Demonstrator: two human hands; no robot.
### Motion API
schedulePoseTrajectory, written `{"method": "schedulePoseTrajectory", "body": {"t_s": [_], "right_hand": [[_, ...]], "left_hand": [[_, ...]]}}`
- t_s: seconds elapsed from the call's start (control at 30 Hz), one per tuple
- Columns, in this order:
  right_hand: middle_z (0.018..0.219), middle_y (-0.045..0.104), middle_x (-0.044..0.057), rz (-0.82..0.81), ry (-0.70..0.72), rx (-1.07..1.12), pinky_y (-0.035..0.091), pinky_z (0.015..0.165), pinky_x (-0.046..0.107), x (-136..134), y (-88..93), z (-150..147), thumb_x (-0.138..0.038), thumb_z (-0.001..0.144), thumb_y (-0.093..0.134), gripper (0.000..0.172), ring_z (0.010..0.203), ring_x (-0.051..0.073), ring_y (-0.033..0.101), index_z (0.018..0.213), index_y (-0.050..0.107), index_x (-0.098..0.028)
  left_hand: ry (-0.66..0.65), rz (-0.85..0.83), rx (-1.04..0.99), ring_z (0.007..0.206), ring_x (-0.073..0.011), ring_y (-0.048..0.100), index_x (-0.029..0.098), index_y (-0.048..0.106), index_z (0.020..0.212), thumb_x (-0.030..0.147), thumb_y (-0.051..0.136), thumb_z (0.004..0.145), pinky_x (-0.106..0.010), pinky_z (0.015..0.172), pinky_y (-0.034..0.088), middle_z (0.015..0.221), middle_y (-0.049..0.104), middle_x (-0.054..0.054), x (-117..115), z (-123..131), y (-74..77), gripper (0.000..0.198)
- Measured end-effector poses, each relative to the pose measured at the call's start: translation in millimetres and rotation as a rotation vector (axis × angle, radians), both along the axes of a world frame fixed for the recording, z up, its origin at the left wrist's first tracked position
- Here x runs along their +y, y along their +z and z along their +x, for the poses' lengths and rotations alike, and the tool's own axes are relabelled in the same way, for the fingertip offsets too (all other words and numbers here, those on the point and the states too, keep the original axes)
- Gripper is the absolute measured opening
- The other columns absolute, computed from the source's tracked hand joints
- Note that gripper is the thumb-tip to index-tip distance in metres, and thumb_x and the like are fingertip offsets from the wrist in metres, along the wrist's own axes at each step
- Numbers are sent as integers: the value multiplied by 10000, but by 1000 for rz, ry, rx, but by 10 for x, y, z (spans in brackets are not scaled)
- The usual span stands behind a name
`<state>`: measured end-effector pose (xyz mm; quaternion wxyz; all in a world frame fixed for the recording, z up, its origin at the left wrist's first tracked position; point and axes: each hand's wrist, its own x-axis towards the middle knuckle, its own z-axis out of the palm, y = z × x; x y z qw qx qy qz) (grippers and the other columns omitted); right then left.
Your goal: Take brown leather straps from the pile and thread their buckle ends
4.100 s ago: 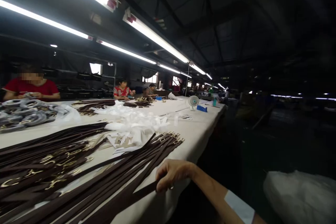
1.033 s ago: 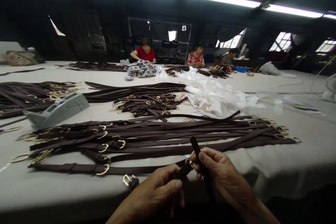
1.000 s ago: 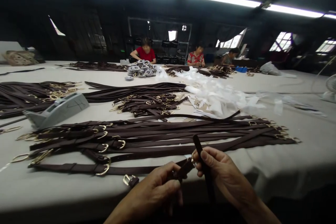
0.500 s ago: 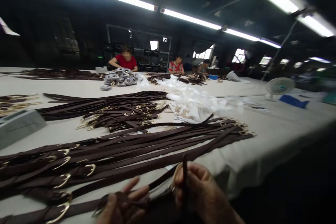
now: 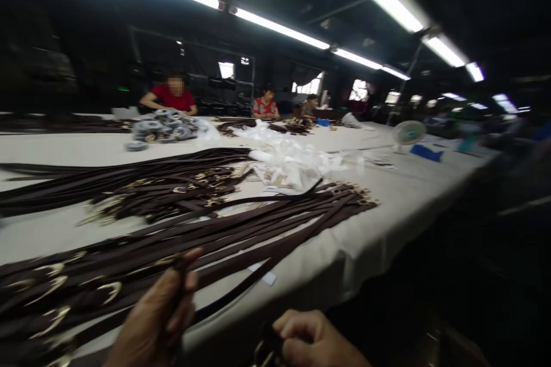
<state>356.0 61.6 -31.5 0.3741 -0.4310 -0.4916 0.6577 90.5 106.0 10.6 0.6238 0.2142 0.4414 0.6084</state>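
My left hand (image 5: 155, 312) is closed over the near end of the strap pile, pinching a dark brown strap (image 5: 178, 266) between thumb and fingers. Lower and to the right, off the table edge, my right hand (image 5: 316, 335) grips a dark strap end (image 5: 270, 337) with a gold-coloured metal fitting (image 5: 263, 352) beside the fingertips. Whether both hands hold one and the same strap is hard to tell in the dark. Under and beyond the left hand lie several long brown straps (image 5: 275, 221) with gold buckles (image 5: 112, 291).
Further back are shorter straps with gold hardware (image 5: 181, 192), crumpled white plastic (image 5: 284, 155) and grey wrapped rolls (image 5: 161, 126). A fan (image 5: 408, 133) and a blue piece (image 5: 426, 153) stand to the right. Three people sit across the table, one in a red shirt (image 5: 166, 97).
The view has swung right. My left hand has risen and closed into a pinch on the strap. My right hand has dropped lower, beyond the table edge, still holding the strap with its metal fitting.
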Motion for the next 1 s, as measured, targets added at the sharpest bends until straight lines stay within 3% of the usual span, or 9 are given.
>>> {"method": "schedulePoseTrajectory", "body": {"t_s": [0.07, 0.1, 0.3, 0.53, 0.63, 0.7, 0.8, 0.9, 1.0], "right_hand": [[686, 644, 31, -93, -31, -24, 380, 507, 175, 28, 7, 124, -627, 730, 762, 493, 536, 85, 544, 819, 713, -145], [654, 618, 11, -152, -81, -25, 323, 451, 159, 68, 8, 181, -656, 708, 763, 517, 482, 64, 495, 792, 680, -152], [501, 497, -42, -205, 21, -54, 151, 369, 151, 279, 127, 139, -724, 698, 723, 575, 358, 12, 281, 757, 602, -164], [466, 452, -71, -95, 259, -80, 145, 337, 148, 479, 370, -252, -746, 755, 647, 574, 340, 19, 260, 749, 526, -185], [484, 473, -67, -63, 288, -92, 154, 345, 145, 542, 432, -341, -718, 784, 643, 551, 350, 19, 278, 772, 541, -176], [496, 477, -67, -51, 274, -99, 152, 352, 145, 579, 441, -365, -692, 804, 642, 529, 358, 17, 273, 777, 556, -170], [505, 483, -67, -39, 232, -111, 124, 358, 152, 641, 393, -350, -688, 807, 639, 525, 362, 13, 249, 792, 579, -166], [513, 501, -61, -42, 221, -126, 115, 368, 158, 702, 298, -306, -687, 811, 632, 528, 368, 14, 261, 817, 592, -160], [510, 507, -58, -44, 262, -148, 124, 364, 157, 724, 234, -303, -690, 822, 616, 535, 364, 17, 282, 813, 579, -157]], "left_hand": [[-148, 44, 39, 458, -14, 351, 188, 650, 1199, 422, 840, 681, -144, 419, 267, 792, 611, -10, -92, 94, 51, 599], [-211, 89, 35, 445, -1, 317, 172, 661, 1175, 438, 823, 703, -146, 407, 220, 804, 598, -14, -103, 134, 64, 565], [-404, 280, -22, 432, -14, 298, 143, 660, 1176, 440, 684, 853, -174, 398, 180, 759, 568, -23, -100, 189, 78, 440], [-508, 338, -24, 589, -110, 590, 132, 601, 1269, 437, 601, 917, -194, 533, 396, 834, 659, -92, -182, 33, 102, 466], [-522, 365, 112, 629, -100, 619, 167, 574, 1300, 418, 574, 940, -189, 577, 433, 1004, 673, -122, -218, -25, 83, 439], [-513, 359, 186, 556, -70, 593, 187, 549, 1314, 413, 532, 961, -169, 502, 409, 1103, 657, -135, -238, -43, 52, 420], [-522, 300, 187, 431, -64, 522, 158, 518, 1299, 446, 465, 978, -160, 381, 318, 944, 690, -119, -243, -44, 9, 434], [-514, 278, 153, 508, -104, 565, 104, 553, 1180, 462, 480, 965, -174, 482, 401, 714, 667, -79, -220, -37, 4, 424], [-536, 245, 161, 509, -98, 533, 112, 557, 1093, 464, 490, 954, -176, 508, 389, 663, 648, -60, -196, -29, 26, 385]]}}
